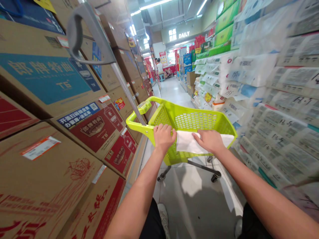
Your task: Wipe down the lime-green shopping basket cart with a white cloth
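From my remote seat I see my left hand [163, 136] curled over the near rim of a lime-green trolley basket [196, 120], while my right hand [209, 140] lies palm down on a white cloth [186, 143] draped across that same rim, just beside the left. A grey pull handle [83, 33] slants up from the basket toward the upper left. Stacked cardboard boxes [50, 99] wall the aisle on the left, wrapped paper packs [274, 83] on the right, and grey floor tiles [194, 199] show below.
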`<act>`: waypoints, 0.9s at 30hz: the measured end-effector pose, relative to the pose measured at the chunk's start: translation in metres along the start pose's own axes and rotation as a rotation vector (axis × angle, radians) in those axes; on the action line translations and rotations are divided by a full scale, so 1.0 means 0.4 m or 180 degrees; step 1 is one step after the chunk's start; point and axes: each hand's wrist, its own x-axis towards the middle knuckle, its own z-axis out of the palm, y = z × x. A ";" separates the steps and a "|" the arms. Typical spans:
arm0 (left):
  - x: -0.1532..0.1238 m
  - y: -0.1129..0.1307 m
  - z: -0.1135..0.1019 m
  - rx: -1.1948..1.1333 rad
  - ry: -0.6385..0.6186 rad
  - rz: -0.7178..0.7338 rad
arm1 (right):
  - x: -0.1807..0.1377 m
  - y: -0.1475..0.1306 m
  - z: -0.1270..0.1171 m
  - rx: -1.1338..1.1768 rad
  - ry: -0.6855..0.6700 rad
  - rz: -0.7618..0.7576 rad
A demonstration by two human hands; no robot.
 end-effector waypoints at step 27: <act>0.003 0.002 -0.021 -0.0250 -0.0116 -0.0210 | 0.020 -0.042 0.012 0.0366 0.0263 0.0046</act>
